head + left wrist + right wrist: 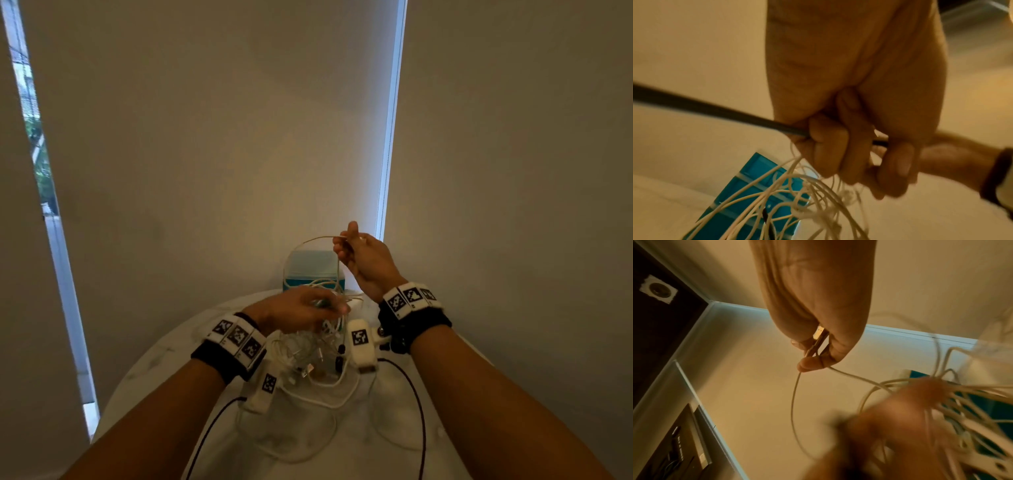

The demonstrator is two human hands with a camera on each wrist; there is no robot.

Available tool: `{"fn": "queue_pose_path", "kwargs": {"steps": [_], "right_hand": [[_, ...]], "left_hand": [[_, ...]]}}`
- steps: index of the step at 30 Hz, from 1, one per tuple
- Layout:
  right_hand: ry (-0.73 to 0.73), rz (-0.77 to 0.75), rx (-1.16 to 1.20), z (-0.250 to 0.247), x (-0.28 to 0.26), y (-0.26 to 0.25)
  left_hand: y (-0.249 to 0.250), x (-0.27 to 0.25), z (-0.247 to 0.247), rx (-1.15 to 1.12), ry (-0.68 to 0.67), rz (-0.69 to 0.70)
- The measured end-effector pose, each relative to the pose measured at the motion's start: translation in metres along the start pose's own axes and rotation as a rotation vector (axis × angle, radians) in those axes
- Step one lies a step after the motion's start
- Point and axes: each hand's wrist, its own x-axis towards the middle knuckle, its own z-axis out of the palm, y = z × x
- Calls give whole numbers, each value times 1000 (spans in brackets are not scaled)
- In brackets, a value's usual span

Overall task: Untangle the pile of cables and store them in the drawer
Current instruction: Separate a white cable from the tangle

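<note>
1. Checking the feeds from my end: the right hand (366, 260) is raised above the far edge of the round white table (164, 356), fingers and thumb pinched on one white cable (310, 241).
2. In the right wrist view the metal plug (819, 334) of that cable sits tucked between the fingers (807, 365), and the cord runs out of the pinch in two directions, one part looping downward, the other going off toward the bundle.
3. From the head view the cable arcs up from the tangle to the right hand in a big loop, so that bit is lifted well clear of the table.
4. The left hand (301, 306) is lower, just above the cable pile (315, 356), fingers clenched round a bunch of white strands. The left wrist view shows the curled fingers (828, 146) with lots of thin white cords fanning out below them.
5. There's a dark strand crossing behind that fist too; can't tell whether it's a cable in the grip or something further back.
6. The rest of the pile sits on the table between the two forearms, white cords with a few plugs poking out, and long loops trailing toward the near edge.
7. The teal drawer unit (313, 269) stands at the back of the table, right behind the hands. I can't tell if a drawer is open.
8. Both wrists wear black bands with marker tags.
</note>
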Motion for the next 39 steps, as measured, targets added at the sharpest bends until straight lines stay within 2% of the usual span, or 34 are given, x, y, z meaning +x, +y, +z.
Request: {"fn": "queue_pose_path", "kwargs": {"steps": [1,3,5,9,12,15,17,19,21,23,25,28,31,33,36,39], "right_hand": [[4,-16,1,2,0,-3],[22,-54,7,4,2,-12],[66,-92,13,-2,6,-24],[194,-198,38,-18,11,-50],[273,-266,73,-24,15,-68],[255,-251,81,-23,16,-77],[227,-246,122,-20,17,-78],[179,-233,180,-14,16,-78],[135,-203,227,-5,15,-80],[84,-170,291,3,14,-81],[16,-103,411,11,13,-79],[-87,27,604,23,10,-72],[-104,66,616,26,6,-70],[-74,67,529,18,7,-67],[-67,151,399,-1,7,-45],[-172,284,241,-12,-7,-12]], "left_hand": [[-5,3,4,93,-91,-15],[-16,9,4,227,-120,-103],[-31,12,-2,210,-8,-147],[-49,4,-22,54,287,-144],[-57,-3,-32,-5,399,-219],[-62,-2,-35,24,469,-220],[-56,0,-34,72,591,-200],[-42,-1,-28,-28,679,-145],[-24,-1,-20,-187,588,-31],[-12,-2,-10,-77,437,33],[-7,3,-1,93,357,46],[1,10,12,193,353,114],[1,14,15,219,425,145],[-7,14,6,101,467,109],[-19,15,-13,-252,568,27],[-27,15,-27,-557,641,-104]]}}
